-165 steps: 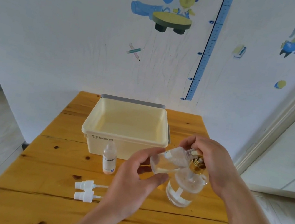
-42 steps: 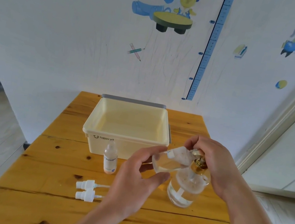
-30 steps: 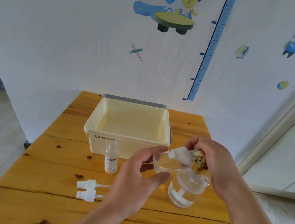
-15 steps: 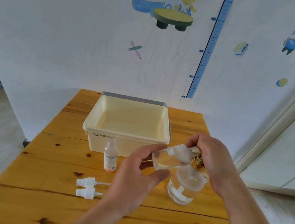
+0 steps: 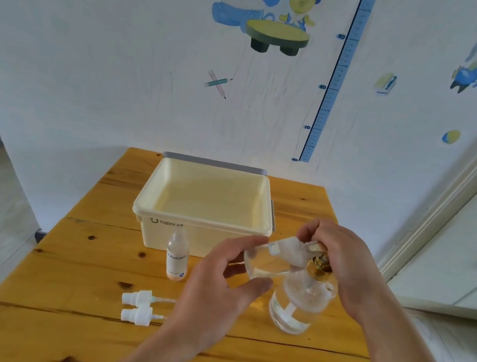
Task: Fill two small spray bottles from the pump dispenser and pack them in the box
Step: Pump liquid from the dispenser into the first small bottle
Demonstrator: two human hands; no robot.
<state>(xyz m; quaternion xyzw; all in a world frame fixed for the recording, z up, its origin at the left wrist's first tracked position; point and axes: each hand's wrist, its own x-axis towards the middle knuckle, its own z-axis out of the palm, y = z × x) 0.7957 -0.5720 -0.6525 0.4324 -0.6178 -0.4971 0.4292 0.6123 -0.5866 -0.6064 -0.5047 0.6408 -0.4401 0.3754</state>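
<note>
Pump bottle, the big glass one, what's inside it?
Clear liquid sits in the lower part of the pump dispenser, with a white tube standing in it. The right hand and the tilted small spray bottle cover its top.

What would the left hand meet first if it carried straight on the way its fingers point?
Probably the clear glass pump dispenser with a gold collar, just beyond the small clear spray bottle that the left hand holds; the right hand grips its pump. Depth is uncertain.

Child's room at home: cartoon wall stickers [image 5: 262, 4], height chart [image 5: 337, 71].
</note>
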